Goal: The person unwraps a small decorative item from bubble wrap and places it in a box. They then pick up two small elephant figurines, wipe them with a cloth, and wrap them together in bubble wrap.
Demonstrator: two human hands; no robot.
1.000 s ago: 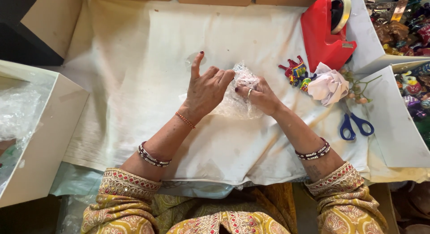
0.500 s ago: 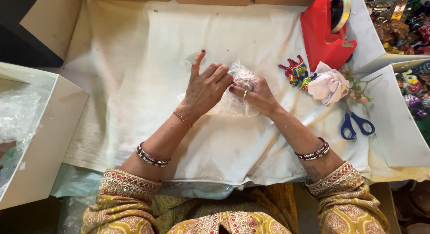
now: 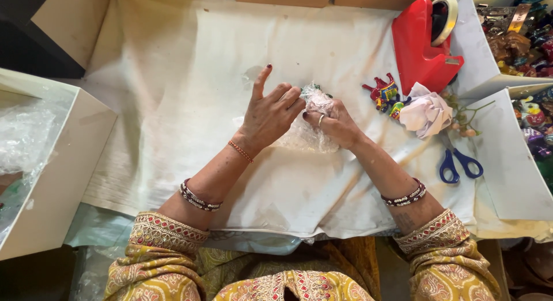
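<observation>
Both hands work a clear bubble-wrap bundle (image 3: 305, 134) at the middle of the white cloth (image 3: 184, 76). My left hand (image 3: 268, 114) pinches the bundle's top with thumb and bent fingers, its index finger pointing up. My right hand (image 3: 337, 124) grips the bundle from the right, a ring on one finger. A little green and colour shows through the wrap near the top; what is inside is otherwise hidden.
A red tape dispenser (image 3: 423, 45) stands at the back right. Beside it lie a small colourful painted figurine (image 3: 385, 95), crumpled white paper (image 3: 426, 112) and blue-handled scissors (image 3: 459, 164). A white box with bubble wrap (image 3: 34, 157) sits left; trays of colourful figurines (image 3: 527, 76) right.
Both hands have kept folding the bubble wrap tighter round the item. The bundle's top has been pressed down and the hands shifted slightly.
</observation>
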